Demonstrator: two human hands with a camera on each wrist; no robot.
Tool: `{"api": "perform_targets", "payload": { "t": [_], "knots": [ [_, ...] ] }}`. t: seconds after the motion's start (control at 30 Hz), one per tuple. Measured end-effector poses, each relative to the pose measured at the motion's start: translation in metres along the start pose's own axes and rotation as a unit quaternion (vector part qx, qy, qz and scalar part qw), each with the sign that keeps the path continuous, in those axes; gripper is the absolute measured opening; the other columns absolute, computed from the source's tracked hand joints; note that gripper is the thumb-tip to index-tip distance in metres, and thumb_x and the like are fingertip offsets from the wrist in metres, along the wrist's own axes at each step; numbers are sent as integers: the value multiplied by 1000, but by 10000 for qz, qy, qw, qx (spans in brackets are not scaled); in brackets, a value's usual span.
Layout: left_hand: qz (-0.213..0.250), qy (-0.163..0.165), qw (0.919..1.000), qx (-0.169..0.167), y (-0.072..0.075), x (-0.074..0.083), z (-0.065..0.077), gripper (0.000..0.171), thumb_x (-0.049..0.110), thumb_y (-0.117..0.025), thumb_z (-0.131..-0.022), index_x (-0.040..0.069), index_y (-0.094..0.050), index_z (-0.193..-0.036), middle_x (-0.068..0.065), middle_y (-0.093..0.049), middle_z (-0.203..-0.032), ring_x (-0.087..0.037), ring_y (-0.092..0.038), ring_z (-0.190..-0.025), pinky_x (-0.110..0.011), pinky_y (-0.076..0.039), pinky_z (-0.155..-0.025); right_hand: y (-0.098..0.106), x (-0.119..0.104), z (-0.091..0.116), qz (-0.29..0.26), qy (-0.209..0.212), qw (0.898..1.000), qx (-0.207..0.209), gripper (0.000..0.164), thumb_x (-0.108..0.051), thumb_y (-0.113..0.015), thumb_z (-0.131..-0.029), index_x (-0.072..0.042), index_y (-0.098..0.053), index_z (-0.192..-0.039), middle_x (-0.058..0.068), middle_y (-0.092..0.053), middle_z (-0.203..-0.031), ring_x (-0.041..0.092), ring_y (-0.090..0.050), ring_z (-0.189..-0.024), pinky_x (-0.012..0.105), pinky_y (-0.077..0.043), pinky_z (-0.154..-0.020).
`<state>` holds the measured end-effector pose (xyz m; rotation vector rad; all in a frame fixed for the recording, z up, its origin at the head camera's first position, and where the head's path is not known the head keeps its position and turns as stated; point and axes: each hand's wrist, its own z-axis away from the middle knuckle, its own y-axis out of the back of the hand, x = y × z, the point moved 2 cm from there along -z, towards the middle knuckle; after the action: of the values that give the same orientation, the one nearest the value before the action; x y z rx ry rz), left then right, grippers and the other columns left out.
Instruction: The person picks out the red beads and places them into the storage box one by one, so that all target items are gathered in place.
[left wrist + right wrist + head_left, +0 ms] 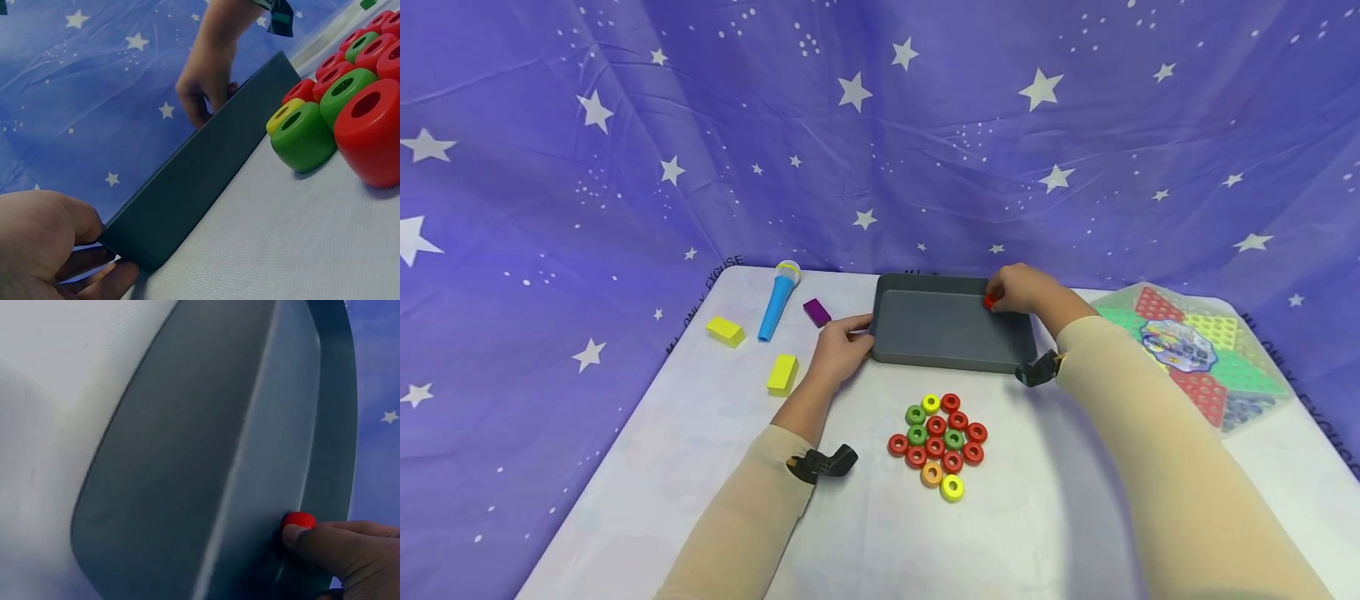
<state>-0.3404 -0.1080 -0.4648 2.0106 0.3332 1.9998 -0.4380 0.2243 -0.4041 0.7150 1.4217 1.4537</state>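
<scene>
The placing step seems in hand: the right hand (1021,288) pinches a red ring (990,302) with its fingers inside the gray tray (940,329), the left hand (838,352) touches its left side, fingers spread, and next probably needs careful release.

Right hand (1021,289), right of centre, pinches a red ring (990,302) in the upper-right corner of the grey tray (940,329). Left hand (841,348), mid-frame, touches tray's left edge. Ring cluster (936,433) lower centre. Blue toy mic (777,302), two yellow blocks (783,375), purple block (817,313) left of centre.
</scene>
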Motion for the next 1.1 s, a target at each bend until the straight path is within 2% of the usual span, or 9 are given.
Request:
{"api": "perform_targets", "payload": {
  "t": [0.2, 0.33, 0.43, 0.5, 0.6, 0.73, 0.9, 1.1],
  "knots": [
    [-39, 56, 10000, -4, -2, 0, 0, 43, 11, -66, -93, 13, -66, -136, -5, -68, -130, -20, -65, -99, -28, -61, -80, 8, -3, 8, -119, 267, 9995, 127, 33, -16, -81, -83, 1, -73, -109, 16, -73, -100, 33, -66, -95, 51, -54, -88],
    [7, 82, 10000, -44, -3, -3, 0, 43, 11, -66, -93, 13, -65, -137, -6, -67, -131, -20, -65, -100, -28, -61, -81, 20, -7, 21, -568, 321, 9974, 322, 43, -20, -81, -85, 2, -69, -119, 19, -72, -109, 36, -66, -106, 54, -53, -93],
    [78, 121, 9998, -97, -4, -3, 0, 43, 10, -66, -94, 12, -65, -137, -6, -67, -131, -20, -65, -101, -27, -61, -82, 28, -15, 40, -937, 324, 9942, 415, 49, -25, -79, -87, -2, -66, -128, 15, -72, -115, 35, -64, -111, 53, -53, -93],
    [134, 119, 9998, -114, -3, -2, 0, 43, 10, -65, -94, 12, -65, -137, -6, -67, -131, -20, -65, -101, -27, -60, -82, 33, -23, 57, -1119, 420, 9918, 451, 48, -29, -79, -87, -7, -67, -128, 11, -72, -114, 31, -64, -105, 49, -54, -87],
    [276, 88, 9995, -83, -1, 1, -1, 43, 9, -64, -94, 10, -65, -137, -8, -66, -132, -21, -65, -101, -29, -61, -83, 31, -37, 84, -1333, 688, 9877, 434, 43, -32, -80, -87, -13, -70, -124, 4, -72, -110, 25, -63, -86, 41, -54, -73],
    [420, 168, 9990, -40, 1, 2, 0, 44, 9, -63, -94, 9, -64, -138, -9, -65, -133, -21, -65, -102, -29, -60, -84, 9, -55, 119, -1468, 1170, 9819, 231, 38, -31, -82, -85, -15, -72, -119, 2, -72, -108, 17, -57, -69, 31, -51, -62],
    [451, 285, 9985, -99, 1, 1, 1, 45, 9, -63, -94, 11, -63, -139, -8, -65, -134, -21, -65, -105, -28, -60, -85, -40, -68, 154, -1675, 1644, 9721, -14, 38, -28, -82, -85, -13, -73, -118, 0, -73, -108, 7, -54, -67, 24, -50, -61],
    [402, 200, 9989, -137, -1, 2, 0, 45, 9, -63, -94, 11, -63, -139, -9, -65, -133, -21, -65, -105, -28, -60, -86, -77, -83, 173, -1893, 1589, 9690, 52, 34, -26, -81, -86, -21, -68, -116, -10, -68, -111, 8, -53, -68, 23, -49, -65]
  ]
}}
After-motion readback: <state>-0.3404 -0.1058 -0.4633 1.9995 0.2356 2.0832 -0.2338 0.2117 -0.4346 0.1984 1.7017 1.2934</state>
